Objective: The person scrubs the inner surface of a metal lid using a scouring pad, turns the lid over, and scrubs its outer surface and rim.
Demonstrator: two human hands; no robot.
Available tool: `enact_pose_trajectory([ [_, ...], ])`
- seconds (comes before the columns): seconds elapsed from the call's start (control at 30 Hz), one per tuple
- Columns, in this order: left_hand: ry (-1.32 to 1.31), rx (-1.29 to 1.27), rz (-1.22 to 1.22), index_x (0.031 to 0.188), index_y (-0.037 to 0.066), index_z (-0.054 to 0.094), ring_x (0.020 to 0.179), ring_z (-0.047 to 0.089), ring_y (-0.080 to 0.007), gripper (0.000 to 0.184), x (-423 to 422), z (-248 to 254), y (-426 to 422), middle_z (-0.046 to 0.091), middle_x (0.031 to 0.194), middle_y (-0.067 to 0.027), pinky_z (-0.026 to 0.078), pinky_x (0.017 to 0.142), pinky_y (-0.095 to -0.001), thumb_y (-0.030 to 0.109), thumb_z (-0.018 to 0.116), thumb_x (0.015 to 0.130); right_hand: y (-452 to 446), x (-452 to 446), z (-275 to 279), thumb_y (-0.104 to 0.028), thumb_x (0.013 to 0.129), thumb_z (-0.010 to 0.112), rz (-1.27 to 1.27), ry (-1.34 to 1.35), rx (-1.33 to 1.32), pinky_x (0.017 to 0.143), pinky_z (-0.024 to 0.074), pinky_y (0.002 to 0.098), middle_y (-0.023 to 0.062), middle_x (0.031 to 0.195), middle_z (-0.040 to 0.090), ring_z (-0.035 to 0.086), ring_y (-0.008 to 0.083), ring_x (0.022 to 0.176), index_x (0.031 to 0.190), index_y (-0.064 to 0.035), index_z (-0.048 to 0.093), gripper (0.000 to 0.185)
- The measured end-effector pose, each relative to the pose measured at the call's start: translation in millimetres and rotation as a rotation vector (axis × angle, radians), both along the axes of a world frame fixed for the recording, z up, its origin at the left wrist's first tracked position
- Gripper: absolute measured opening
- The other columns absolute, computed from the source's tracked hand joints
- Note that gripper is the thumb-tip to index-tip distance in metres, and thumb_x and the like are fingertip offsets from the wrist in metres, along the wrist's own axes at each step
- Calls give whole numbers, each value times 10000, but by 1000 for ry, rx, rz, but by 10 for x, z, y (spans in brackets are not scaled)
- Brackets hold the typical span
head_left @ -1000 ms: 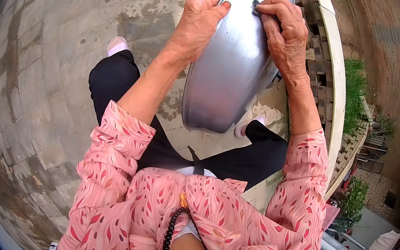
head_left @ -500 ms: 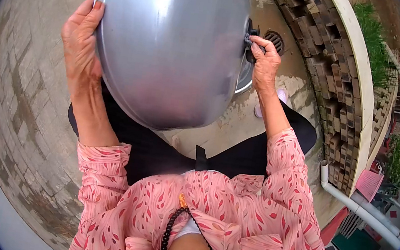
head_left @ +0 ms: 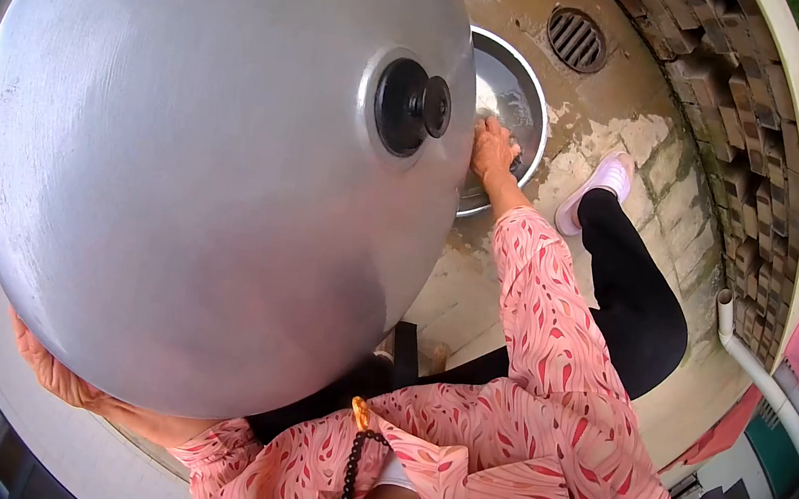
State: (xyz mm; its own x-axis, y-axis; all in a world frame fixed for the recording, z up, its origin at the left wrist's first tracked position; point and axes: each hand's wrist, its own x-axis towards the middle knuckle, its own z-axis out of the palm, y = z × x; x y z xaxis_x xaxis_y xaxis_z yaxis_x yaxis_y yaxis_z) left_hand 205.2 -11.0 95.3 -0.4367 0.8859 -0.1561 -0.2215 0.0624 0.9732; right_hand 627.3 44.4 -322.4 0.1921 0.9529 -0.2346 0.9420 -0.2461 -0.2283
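Observation:
A large domed metal lid point(head_left: 209, 164) with a black knob point(head_left: 410, 108) fills the left and middle of the view, its outer side facing me. My left hand point(head_left: 60, 374) grips its lower left rim, the fingers partly hidden behind the lid. To the right of the lid, my right hand point(head_left: 495, 151) reaches down into a metal basin point(head_left: 540, 101) of water on the ground. Its fingers are curled around a small dark scrubbing pad point(head_left: 516, 162), only partly visible. The lid covers the basin's left part.
A round drain grate point(head_left: 576, 40) lies in the wet paving beyond the basin. Stacked bricks point(head_left: 730, 111) line the right side under a pale ledge. My right shoe point(head_left: 597, 187) stands beside the basin, and a white pipe point(head_left: 770, 384) runs at the lower right.
The lid has swung left and closer, its knob now facing me. My left hand has moved down and left with it. My right hand has left the lid and gone into the basin with the pad.

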Motion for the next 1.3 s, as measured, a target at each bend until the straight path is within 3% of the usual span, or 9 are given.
enact_pose_trajectory([
  [0.1,-18,54,19,1307,-18,495,998,654,-255,383,198,46,-24,627,1169,-191,566,877,-379,110,544,950,13,29,21,-36,745,656,-549,653,-57,682,537,371,115,767,689,666,298,713,885,-96,742,176],
  [0.17,39,134,182,1267,-32,517,1010,658,-259,345,64,-28,-5,644,1129,-199,578,856,-391,78,549,942,194,193,200,73,803,630,-945,1397,-26,684,530,318,94,826,671,634,193,729,968,-5,696,194],
  [0.33,-61,208,-16,1249,-89,527,938,661,-165,356,32,-183,31,668,1092,-138,539,829,-263,96,574,948,1084,336,1678,35,950,497,-539,1909,280,904,540,364,151,1141,600,616,256,1044,1229,-11,522,284],
  [0.57,-135,259,-115,1221,-96,554,888,657,-130,388,405,-106,90,676,1053,-117,538,782,-236,159,623,936,1653,-1473,3972,-104,960,550,376,1340,416,873,451,224,14,1102,642,576,98,978,1179,-69,637,239],
  [0.7,-228,279,-157,1234,-84,550,856,651,-118,381,359,-147,58,673,1039,-102,536,750,-225,158,611,946,793,-1987,4355,-92,898,592,981,866,755,1044,396,399,78,1204,637,558,281,1188,1109,-94,648,219],
  [0.83,-334,314,-193,1231,-72,551,832,645,-106,342,326,-236,82,672,1015,-89,535,727,-224,152,562,972,-78,-1949,4530,-32,871,600,1322,586,546,1093,331,488,61,1204,627,533,256,1235,1105,-98,641,246],
  [0.93,-386,366,-200,1185,-69,569,802,637,-93,342,375,-245,89,669,974,-71,533,702,-219,210,547,989,117,-2009,4683,-29,866,607,1451,468,422,1083,335,493,61,1202,619,541,244,1222,1088,-94,630,232],
  [1.07,-256,407,-249,1138,-39,598,715,596,-49,389,473,-250,97,657,903,-27,508,624,-197,317,508,1007,1003,-2273,4740,-112,887,575,990,433,512,866,514,378,131,1038,693,655,311,954,1059,-28,676,216],
  [1.3,-264,383,-218,1054,10,624,760,568,-43,480,459,-252,109,627,907,-20,487,651,-199,454,448,1007,-128,-2318,4624,7,778,650,1382,352,708,945,435,403,91,1119,644,584,282,1105,1021,-29,637,246],
])
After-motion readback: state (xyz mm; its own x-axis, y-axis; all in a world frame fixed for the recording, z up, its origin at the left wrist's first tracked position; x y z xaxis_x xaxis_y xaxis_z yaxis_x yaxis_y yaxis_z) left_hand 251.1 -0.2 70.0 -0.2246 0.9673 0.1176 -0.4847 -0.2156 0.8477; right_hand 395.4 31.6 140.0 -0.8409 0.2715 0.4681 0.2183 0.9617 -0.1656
